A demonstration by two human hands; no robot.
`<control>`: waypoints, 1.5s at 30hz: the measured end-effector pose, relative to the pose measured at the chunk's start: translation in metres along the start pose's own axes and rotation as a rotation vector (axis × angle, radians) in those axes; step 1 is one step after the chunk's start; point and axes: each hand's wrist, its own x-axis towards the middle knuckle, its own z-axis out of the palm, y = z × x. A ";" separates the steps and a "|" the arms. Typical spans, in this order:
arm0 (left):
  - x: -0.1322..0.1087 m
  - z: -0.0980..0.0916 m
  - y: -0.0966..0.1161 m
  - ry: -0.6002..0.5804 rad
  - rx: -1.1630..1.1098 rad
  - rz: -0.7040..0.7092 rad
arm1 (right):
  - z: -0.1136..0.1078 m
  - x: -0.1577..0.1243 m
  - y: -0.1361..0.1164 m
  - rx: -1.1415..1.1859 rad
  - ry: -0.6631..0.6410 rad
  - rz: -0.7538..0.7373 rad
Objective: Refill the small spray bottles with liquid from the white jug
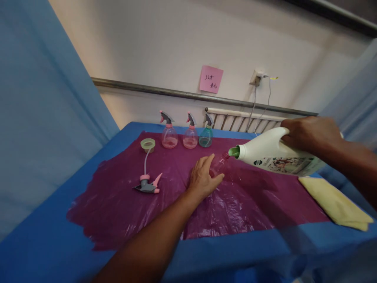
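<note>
My left hand curls its thumb and fingers round a clear pinkish spray bottle with no spray head on it. Held by its handle, a large white detergent jug lies tipped sideways in my right hand. The jug's green spout is at the mouth of the bottle; whether liquid is flowing cannot be made out. To the left, a loose grey and pink trigger spray head lies on the purple plastic sheet, its tube reaching to a small pale green bowl.
Behind stand two pink spray bottles and a teal spray bottle, all with heads on. A folded yellow cloth lies at the right of the blue table. A radiator, wall rail and socket cables are beyond.
</note>
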 end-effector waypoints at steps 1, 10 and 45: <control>0.000 0.000 0.000 0.000 0.001 0.001 | -0.002 0.000 0.000 -0.003 -0.002 0.000; 0.000 0.001 -0.001 0.006 0.003 0.006 | -0.009 0.002 -0.001 0.008 -0.024 0.012; -0.001 0.001 -0.001 0.008 -0.006 0.017 | -0.023 0.007 -0.002 -0.041 -0.014 -0.011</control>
